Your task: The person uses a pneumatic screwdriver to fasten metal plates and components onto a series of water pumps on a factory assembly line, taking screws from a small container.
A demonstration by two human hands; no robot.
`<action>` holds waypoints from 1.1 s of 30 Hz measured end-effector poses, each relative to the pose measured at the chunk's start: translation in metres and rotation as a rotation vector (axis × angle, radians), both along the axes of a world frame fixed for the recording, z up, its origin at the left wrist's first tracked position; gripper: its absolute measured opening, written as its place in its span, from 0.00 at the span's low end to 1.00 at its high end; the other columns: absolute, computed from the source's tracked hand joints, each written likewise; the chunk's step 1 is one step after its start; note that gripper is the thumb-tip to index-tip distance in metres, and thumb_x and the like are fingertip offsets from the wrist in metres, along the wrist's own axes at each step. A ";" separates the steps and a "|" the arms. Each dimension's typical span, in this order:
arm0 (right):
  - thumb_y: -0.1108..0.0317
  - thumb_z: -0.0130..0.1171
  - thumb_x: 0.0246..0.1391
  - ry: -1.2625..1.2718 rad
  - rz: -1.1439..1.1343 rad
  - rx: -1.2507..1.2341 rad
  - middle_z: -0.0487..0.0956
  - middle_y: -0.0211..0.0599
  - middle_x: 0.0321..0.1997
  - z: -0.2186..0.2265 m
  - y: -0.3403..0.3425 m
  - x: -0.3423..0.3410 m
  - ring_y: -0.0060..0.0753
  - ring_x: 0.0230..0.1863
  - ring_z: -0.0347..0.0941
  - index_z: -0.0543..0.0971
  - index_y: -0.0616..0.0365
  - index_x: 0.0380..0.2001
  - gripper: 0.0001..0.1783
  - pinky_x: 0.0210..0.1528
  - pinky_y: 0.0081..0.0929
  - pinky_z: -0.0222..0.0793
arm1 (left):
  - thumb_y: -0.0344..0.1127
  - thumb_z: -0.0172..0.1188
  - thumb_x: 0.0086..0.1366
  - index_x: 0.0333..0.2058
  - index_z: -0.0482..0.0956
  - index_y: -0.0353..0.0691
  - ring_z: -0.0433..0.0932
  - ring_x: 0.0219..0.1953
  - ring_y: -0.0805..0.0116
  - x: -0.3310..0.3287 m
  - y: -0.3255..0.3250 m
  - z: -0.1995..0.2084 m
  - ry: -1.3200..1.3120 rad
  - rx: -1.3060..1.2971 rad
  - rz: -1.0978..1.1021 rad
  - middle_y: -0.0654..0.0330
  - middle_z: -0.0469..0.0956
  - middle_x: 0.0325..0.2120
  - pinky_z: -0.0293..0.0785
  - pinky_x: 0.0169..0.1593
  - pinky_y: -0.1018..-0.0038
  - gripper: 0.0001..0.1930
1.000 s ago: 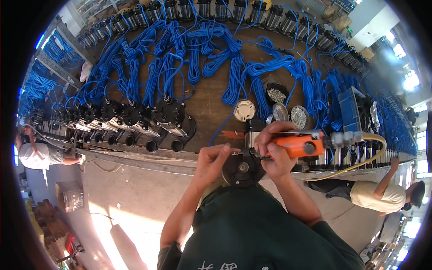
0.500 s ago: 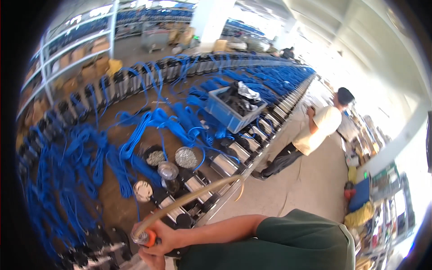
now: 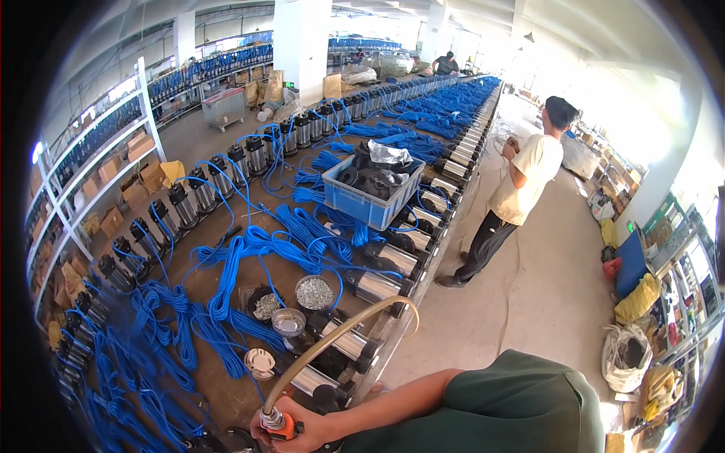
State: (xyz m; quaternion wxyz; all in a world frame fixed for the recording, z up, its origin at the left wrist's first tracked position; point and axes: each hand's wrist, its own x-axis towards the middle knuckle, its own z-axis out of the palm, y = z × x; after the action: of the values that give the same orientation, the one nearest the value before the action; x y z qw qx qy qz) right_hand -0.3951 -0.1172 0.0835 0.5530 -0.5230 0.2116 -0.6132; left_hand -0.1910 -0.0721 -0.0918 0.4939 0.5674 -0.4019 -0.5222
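Observation:
At the bottom edge, my right hand [image 3: 298,432] is wrapped round an orange air tool [image 3: 279,427]. A yellowish hose [image 3: 340,330] rises from the metal fitting on top and arches right over the bench edge. The tool's working end is hidden. My left hand is out of view. Just beyond the tool lie silver-bodied submersible pumps [image 3: 321,380] with black ends. Close by are a round pale metal part [image 3: 260,363], a shallow metal dish [image 3: 288,322] and two bowls of small metal fasteners, one of them a bowl [image 3: 314,293] farther right.
Bundles of blue cable [image 3: 226,279] cover much of the long bench [image 3: 260,219]. A blue crate [image 3: 370,198] of black parts sits on it. Upright pumps [image 3: 257,155] line its far left side. A co-worker [image 3: 525,174] stands in the right aisle, near shelving [image 3: 683,302].
My view has tilted and shifted, so the bench and aisle show more upright. My right hand, still gripping the tool, appears lower and farther right. Part of a hand below it has left view.

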 end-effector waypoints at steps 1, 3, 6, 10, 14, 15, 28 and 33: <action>0.77 0.57 0.44 -0.030 0.035 -0.003 0.75 0.34 0.25 -0.007 -0.003 0.004 0.25 0.27 0.70 0.76 0.63 0.35 0.11 0.32 0.25 0.66 | 0.35 0.49 0.71 0.53 0.68 0.28 0.71 0.48 0.57 0.016 0.004 -0.013 0.009 0.015 0.058 0.49 0.72 0.50 0.68 0.53 0.61 0.18; 0.78 0.56 0.45 -0.056 0.017 0.001 0.74 0.35 0.29 -0.013 -0.003 0.003 0.25 0.30 0.70 0.74 0.62 0.36 0.12 0.34 0.26 0.65 | 0.35 0.47 0.73 0.55 0.68 0.27 0.71 0.50 0.55 0.017 0.001 0.003 0.319 0.123 0.149 0.47 0.72 0.52 0.68 0.55 0.60 0.19; 0.79 0.56 0.45 -0.159 -0.005 0.053 0.73 0.35 0.33 -0.011 -0.001 -0.001 0.24 0.33 0.70 0.72 0.61 0.39 0.15 0.37 0.25 0.66 | 0.35 0.47 0.73 0.46 0.74 0.28 0.70 0.32 0.64 0.001 -0.001 0.046 0.843 0.230 0.322 0.54 0.75 0.36 0.70 0.38 0.67 0.14; 0.79 0.55 0.45 -0.290 0.019 0.102 0.72 0.33 0.35 0.005 -0.001 -0.003 0.23 0.36 0.70 0.71 0.60 0.42 0.17 0.38 0.24 0.67 | 0.36 0.49 0.72 0.39 0.74 0.32 0.65 0.24 0.72 -0.037 -0.002 0.116 0.703 0.163 0.335 0.58 0.73 0.28 0.65 0.28 0.74 0.12; 0.76 0.55 0.45 -0.346 0.037 0.086 0.73 0.32 0.34 0.018 0.004 -0.011 0.21 0.36 0.70 0.71 0.59 0.41 0.16 0.39 0.22 0.67 | 0.37 0.48 0.73 0.39 0.73 0.33 0.60 0.20 0.75 -0.064 -0.002 0.154 0.623 0.139 0.184 0.61 0.70 0.25 0.59 0.23 0.77 0.12; 0.76 0.55 0.45 -0.354 0.040 0.096 0.73 0.31 0.34 0.020 0.006 -0.013 0.21 0.36 0.70 0.71 0.59 0.41 0.16 0.39 0.22 0.67 | 0.38 0.48 0.73 0.39 0.73 0.33 0.59 0.19 0.75 -0.069 -0.001 0.158 0.634 0.136 0.100 0.61 0.69 0.24 0.58 0.22 0.78 0.12; 0.72 0.56 0.45 -0.108 -0.095 0.084 0.73 0.36 0.32 0.002 -0.004 -0.046 0.31 0.33 0.70 0.73 0.58 0.23 0.03 0.37 0.28 0.68 | 0.35 0.54 0.69 0.26 0.66 0.42 0.56 0.13 0.80 -0.088 -0.026 0.153 0.667 0.137 -0.080 0.69 0.60 0.14 0.49 0.16 0.80 0.12; 0.78 0.52 0.44 -0.471 -0.158 -0.102 0.70 0.39 0.28 0.021 -0.015 -0.042 0.26 0.22 0.67 0.66 0.61 0.42 0.18 0.30 0.29 0.69 | 0.36 0.55 0.69 0.31 0.77 0.30 0.60 0.16 0.83 -0.072 -0.046 0.152 0.381 0.117 -0.256 0.69 0.65 0.13 0.54 0.20 0.82 0.13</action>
State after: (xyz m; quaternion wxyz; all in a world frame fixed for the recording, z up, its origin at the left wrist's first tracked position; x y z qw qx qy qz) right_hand -0.4368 -0.1318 0.1047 0.5103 -0.3745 0.0860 -0.7694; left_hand -0.2635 -0.1178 0.0605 0.4571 0.4305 -0.3391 -0.7005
